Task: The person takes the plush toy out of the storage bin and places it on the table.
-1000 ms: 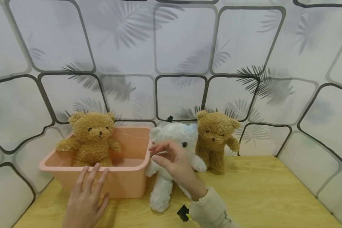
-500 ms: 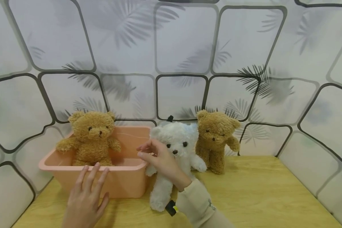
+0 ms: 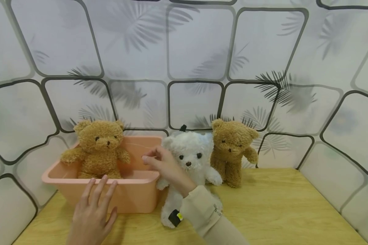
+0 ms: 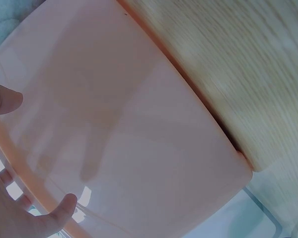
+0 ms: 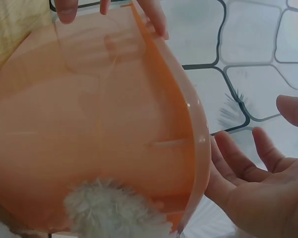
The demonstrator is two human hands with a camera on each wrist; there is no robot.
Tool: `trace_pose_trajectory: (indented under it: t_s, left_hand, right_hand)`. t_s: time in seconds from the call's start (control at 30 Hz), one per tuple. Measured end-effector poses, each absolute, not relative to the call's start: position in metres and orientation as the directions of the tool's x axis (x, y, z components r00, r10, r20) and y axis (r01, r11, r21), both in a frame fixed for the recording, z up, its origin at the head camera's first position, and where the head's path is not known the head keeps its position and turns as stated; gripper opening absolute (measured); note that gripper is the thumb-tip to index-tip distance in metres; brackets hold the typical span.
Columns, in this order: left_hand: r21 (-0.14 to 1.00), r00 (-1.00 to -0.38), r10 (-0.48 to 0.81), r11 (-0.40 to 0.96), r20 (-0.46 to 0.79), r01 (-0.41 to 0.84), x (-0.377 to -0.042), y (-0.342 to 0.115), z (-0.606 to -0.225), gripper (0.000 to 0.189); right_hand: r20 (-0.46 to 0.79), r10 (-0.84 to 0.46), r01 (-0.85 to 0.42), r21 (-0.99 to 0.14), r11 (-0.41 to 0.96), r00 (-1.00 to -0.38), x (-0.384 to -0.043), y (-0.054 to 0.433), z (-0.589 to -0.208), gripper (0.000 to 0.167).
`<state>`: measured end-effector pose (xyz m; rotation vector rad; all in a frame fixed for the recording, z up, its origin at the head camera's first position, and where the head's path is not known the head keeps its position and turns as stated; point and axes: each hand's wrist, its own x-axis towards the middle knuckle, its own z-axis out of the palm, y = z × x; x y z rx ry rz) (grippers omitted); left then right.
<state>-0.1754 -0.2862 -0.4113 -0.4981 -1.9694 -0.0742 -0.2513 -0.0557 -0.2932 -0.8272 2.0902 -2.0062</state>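
A pink plastic tub [image 3: 138,195] stands at the left of the table. A brown teddy bear [image 3: 101,146] sits inside it, facing me. My left hand [image 3: 93,207] touches the tub's front rim with its fingers spread. My right hand [image 3: 165,165] hovers by the tub's right rim, in front of the white teddy bear [image 3: 191,146]. In the right wrist view, the right hand [image 5: 258,183] is beside the rim, its fingers loosely bent and its thumb apart, holding nothing. The white bear leans against the tub's right side, partly hidden by the right forearm.
A second brown teddy bear [image 3: 233,146] stands right behind the white one, its head tilted. The wooden table [image 3: 282,207] extends to the right. A patterned cloth wall [image 3: 196,44] encloses the back and sides. A small black thing with a yellow mark [image 3: 174,217] is by the right wrist.
My right hand has moved left, from in front of the white bear's face to the tub's right rim. The left hand, the tub and the bears have stayed put.
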Motion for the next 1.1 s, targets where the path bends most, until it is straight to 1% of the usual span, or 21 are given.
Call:
trace_pose_trajectory:
  t_s: [0.13, 0.37, 0.57, 0.8, 1.1]
  left_hand:
    - [-0.16, -0.36, 0.305, 0.911, 0.882, 0.379, -0.176, -0.286, -0.412, 0.06]
    - [-0.155, -0.358, 0.304, 0.908, 0.883, 0.39, -0.176, -0.286, -0.413, 0.06]
    - [-0.15, -0.37, 0.301, 0.911, 0.879, 0.384, -0.175, -0.286, -0.412, 0.06]
    - [-0.156, -0.367, 0.308, 0.908, 0.878, 0.388, -0.176, -0.286, -0.412, 0.06]
    - [-0.152, -0.359, 0.303, 0.908, 0.883, 0.391, -0.176, -0.286, -0.413, 0.061]
  right_hand:
    - [0.273, -0.459, -0.289, -0.957, -0.037, -0.845, -0.254, -0.064, -0.29, 0.017]
    - [0.23, -0.428, -0.233, -0.971, -0.046, -0.874, -0.256, -0.075, -0.279, 0.018]
    - [0.179, -0.451, -0.199, -0.98, -0.003, -0.874, -0.258, -0.081, -0.27, 0.023]
    - [0.181, -0.47, -0.232, -0.971, 0.053, -0.864, -0.26, -0.088, -0.267, 0.02]
    - [0.139, -0.478, -0.23, -0.963, 0.139, -0.867, -0.264, -0.098, -0.265, 0.02]
